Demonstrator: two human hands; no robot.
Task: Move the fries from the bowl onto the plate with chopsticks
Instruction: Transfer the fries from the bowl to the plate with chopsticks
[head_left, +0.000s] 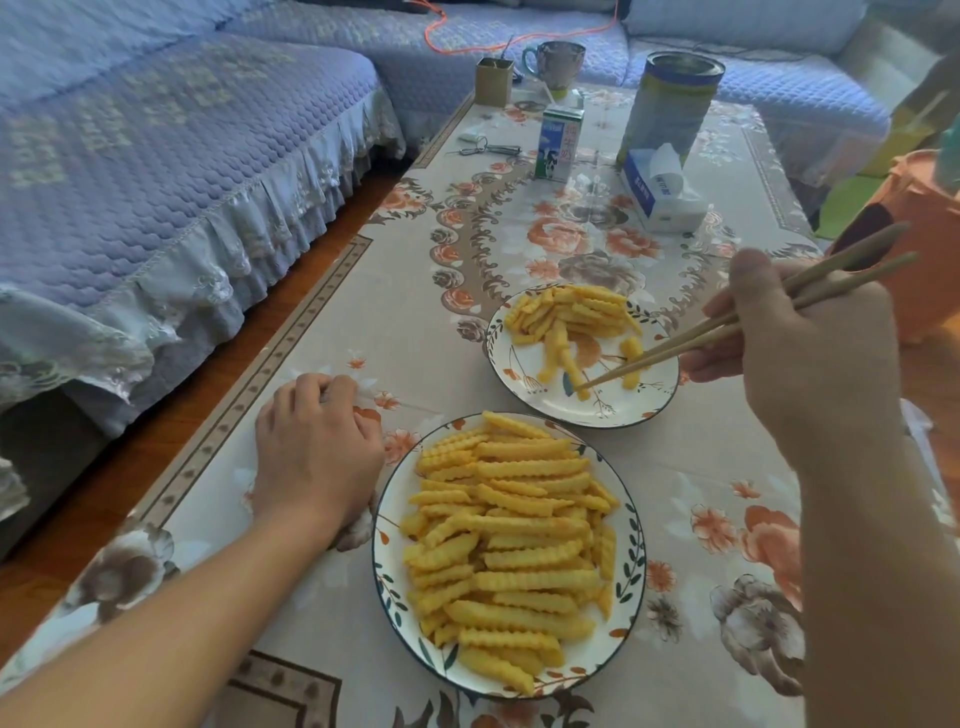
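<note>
- Head view: right hand (810, 353) has its grip closed round the chopsticks (727, 327). Their tips are over the farther dish (524, 358), close together and next to a fry (631, 353); whether they pinch it or just touch it can't be made out.
- Left hand (317, 452) rests on the desk (701, 493) with loosely curled fingers and nothing in it, just beside the left rim of the nearer dish (387, 561).
- Fries (509, 545) are in both dishes: a full heap in the nearer one toward the near edge of the desk, a smaller scatter in the farther one.
- Key relation: the big heap lies nearer the body than the tips and to their left. Most of its fries run long axis across the desk, side to side; the right hand is the working one.
- Judgement: which dish counts as bowl and which as plate is unclear, since depth doesn't read from above.
- Cut off: both forearms run out at the bottom of the view, and the chopstick tops blur at right.
</note>
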